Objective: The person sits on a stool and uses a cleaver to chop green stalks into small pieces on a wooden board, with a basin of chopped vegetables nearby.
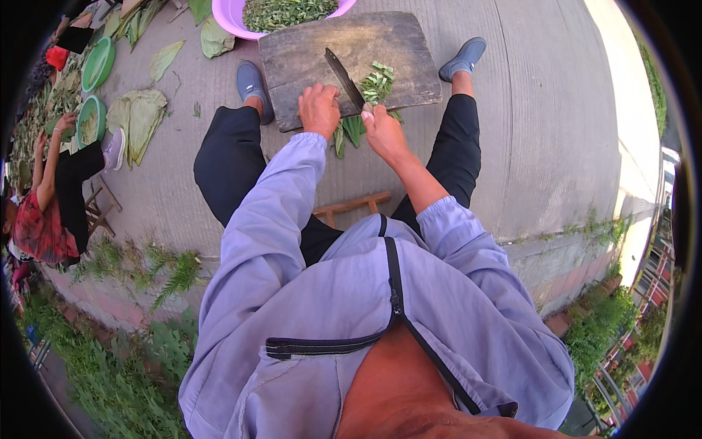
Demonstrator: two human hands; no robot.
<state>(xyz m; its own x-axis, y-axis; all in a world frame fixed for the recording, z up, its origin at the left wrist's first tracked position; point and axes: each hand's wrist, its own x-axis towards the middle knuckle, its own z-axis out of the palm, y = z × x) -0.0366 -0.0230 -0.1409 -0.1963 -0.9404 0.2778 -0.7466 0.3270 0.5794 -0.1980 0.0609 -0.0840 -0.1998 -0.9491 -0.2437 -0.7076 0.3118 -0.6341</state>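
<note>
A worn wooden chopping board (300, 55) lies in front of me, between my feet. My right hand (385, 133) is closed round the handle of a dark-bladed kitchen knife (342, 77). Its blade slants away to the far left over the board. My left hand (319, 110) rests on the board's near left part, fingers bent and a little apart, beside the blade. I make out nothing in it. Cut green leaf strips (378, 82) are heaped to the right of the blade. Longer green leaves (354, 130) stick out over the board's near edge, partly behind my right hand.
Beyond the board stands a pink-purple basin (232, 18) of chopped greens. Large pale leaves (137, 121) lie on the concrete at left. Another person (51, 212) sits at far left by green basins (91, 121). A wooden stool (355, 205) shows between my legs.
</note>
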